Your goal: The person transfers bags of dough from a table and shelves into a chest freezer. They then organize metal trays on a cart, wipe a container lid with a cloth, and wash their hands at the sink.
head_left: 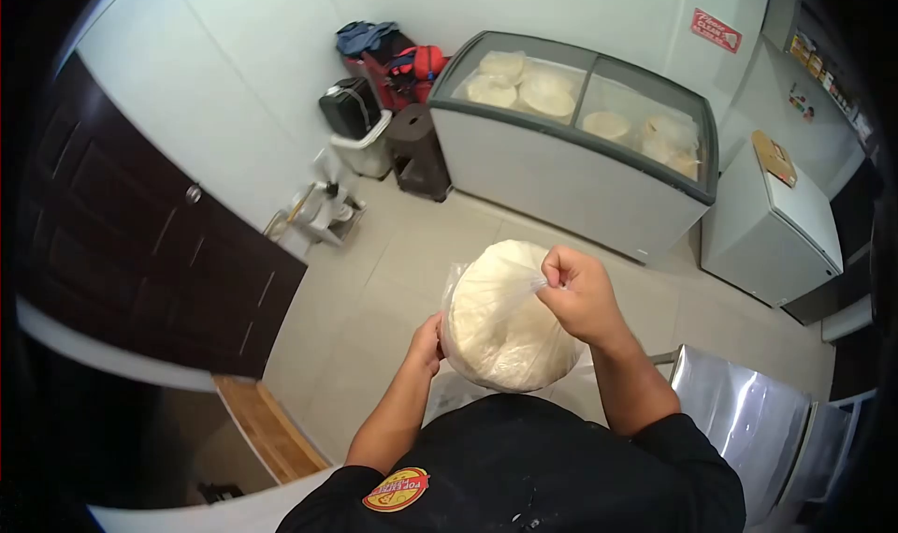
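A clear plastic bag (510, 322) with pale, round, flat dough in it is held in front of my body. My left hand (427, 343) grips its left side, with the fingers partly hidden behind and under it. Above the dough, my right hand (577, 292) is closed in a pinch on the gathered plastic, pulling it up into a taut, wrinkled point. Loose plastic hangs below the bag near my black shirt. Whether there is one dough round or a stack inside, I cannot tell.
Ahead stands a glass-topped chest freezer (552, 149) with several bagged pale rounds inside. A smaller white chest (786, 215) with cardboard on top is to the right. A steel counter (739, 411) stands near my right elbow. Left are a dark door (122, 205) and a brown bin (418, 149).
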### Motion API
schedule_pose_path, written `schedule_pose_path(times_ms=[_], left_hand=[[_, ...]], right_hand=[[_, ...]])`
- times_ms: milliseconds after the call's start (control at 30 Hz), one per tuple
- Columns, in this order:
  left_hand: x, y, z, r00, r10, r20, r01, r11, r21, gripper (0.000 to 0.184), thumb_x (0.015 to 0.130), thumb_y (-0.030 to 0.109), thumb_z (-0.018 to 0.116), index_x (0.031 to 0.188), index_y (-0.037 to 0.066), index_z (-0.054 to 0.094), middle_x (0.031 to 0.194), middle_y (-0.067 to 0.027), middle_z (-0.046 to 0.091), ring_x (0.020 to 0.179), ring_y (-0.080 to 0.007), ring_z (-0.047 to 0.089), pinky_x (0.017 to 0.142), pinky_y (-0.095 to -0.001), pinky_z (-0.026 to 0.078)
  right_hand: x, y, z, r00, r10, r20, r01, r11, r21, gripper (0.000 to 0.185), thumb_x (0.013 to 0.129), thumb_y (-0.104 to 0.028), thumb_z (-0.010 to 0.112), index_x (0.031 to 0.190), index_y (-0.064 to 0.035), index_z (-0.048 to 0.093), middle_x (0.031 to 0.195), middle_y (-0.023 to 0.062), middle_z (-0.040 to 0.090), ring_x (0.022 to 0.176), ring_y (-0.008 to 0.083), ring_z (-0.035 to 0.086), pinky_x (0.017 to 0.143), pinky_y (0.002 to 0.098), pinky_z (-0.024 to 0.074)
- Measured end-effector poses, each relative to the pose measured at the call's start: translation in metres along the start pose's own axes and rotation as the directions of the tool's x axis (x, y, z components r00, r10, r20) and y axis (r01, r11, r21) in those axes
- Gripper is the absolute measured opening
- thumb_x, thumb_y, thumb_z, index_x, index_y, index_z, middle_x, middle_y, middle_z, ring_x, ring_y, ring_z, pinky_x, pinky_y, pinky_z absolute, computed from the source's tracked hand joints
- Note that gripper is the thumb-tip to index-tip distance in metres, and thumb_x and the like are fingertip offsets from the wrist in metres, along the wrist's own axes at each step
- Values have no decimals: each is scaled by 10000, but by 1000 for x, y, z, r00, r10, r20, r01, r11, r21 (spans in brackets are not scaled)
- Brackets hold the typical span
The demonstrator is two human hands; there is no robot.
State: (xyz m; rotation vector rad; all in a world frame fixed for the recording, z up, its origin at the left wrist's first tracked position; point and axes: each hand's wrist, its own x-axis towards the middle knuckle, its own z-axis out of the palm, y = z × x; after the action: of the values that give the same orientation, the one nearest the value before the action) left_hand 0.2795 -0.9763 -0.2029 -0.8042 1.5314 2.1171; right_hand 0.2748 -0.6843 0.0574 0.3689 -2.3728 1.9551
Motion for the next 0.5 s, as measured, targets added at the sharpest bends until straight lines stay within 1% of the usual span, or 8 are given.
schedule_pose_path(times_ms=[67, 167, 200, 233, 300, 333, 433, 500], left_hand=[[34, 48, 27, 998, -24, 62, 21, 999, 48, 485, 1014, 489, 513, 1200, 77, 689, 1085, -56, 725, 946, -216, 676, 844, -407, 537], [89, 115, 72, 993, -86, 83, 66, 974, 216, 552, 1040, 531, 444, 1262, 76, 664, 1138, -82, 723, 985, -230, 681, 899, -447, 530], [117, 124, 90, 987, -107, 116, 76, 966, 245, 552, 1040, 531, 444, 1262, 76, 664, 1138, -82, 723, 985, -230, 681, 899, -447, 530], [145, 136, 105, 975, -140, 171, 78, 941, 329, 545, 1034, 526, 450, 1287, 88, 655, 1159, -78, 721, 1008, -224, 683, 901, -436, 534], [200, 171, 153, 938, -193, 288, 37, 881, 471, 540, 1021, 516, 461, 1336, 112, 636, 1200, -72, 716, 1053, -211, 685, 903, -413, 541], [221, 186, 176, 925, -214, 315, 32, 867, 498, 540, 1021, 516, 461, 1336, 112, 636, 1200, -72, 716, 1053, -211, 685, 903, -413, 541], [261, 218, 257, 863, -295, 411, -8, 804, 595, 589, 1068, 551, 373, 1305, 86, 645, 1206, -111, 709, 1022, -230, 673, 947, -462, 508], [288, 237, 323, 831, -323, 452, -60, 756, 652, 583, 1070, 548, 373, 1290, 86, 652, 1178, -106, 714, 996, -223, 675, 922, -452, 517]], right_hand=[[41, 7, -14, 998, -44, -42, 42, 998, -46, 244, 787, 6, 655, 730, -76, 432, 708, -55, 425, 685, 60, 376, 600, 245, 336], [102, 21, -46, 991, -47, -123, 31, 991, -128, 220, 766, 18, 633, 736, -72, 435, 713, -45, 426, 696, 66, 379, 610, 251, 342], [118, 29, -55, 988, -43, -148, 19, 987, -160, 209, 755, 24, 623, 739, -70, 436, 715, -40, 426, 702, 69, 381, 615, 254, 346], [134, 39, -60, 981, -22, -195, -11, 986, -165, 209, 755, 24, 623, 739, -70, 436, 715, -40, 426, 702, 69, 381, 615, 254, 346], [171, 53, -82, 971, 21, -240, -64, 983, -174, 195, 739, 34, 607, 743, -67, 440, 717, -37, 432, 701, 72, 385, 615, 256, 348], [185, 58, -95, 964, 44, -263, -93, 980, -176, 189, 732, 39, 599, 744, -66, 442, 717, -35, 434, 700, 73, 387, 614, 257, 349], [212, 72, -139, 890, 28, -455, -145, 964, -224, 193, 727, 53, 600, 743, -67, 450, 723, -36, 447, 697, 70, 395, 616, 246, 350], [227, 83, -175, 823, 1, -568, -171, 954, -247, 195, 724, 61, 600, 743, -67, 454, 726, -36, 453, 695, 68, 400, 617, 241, 351]])
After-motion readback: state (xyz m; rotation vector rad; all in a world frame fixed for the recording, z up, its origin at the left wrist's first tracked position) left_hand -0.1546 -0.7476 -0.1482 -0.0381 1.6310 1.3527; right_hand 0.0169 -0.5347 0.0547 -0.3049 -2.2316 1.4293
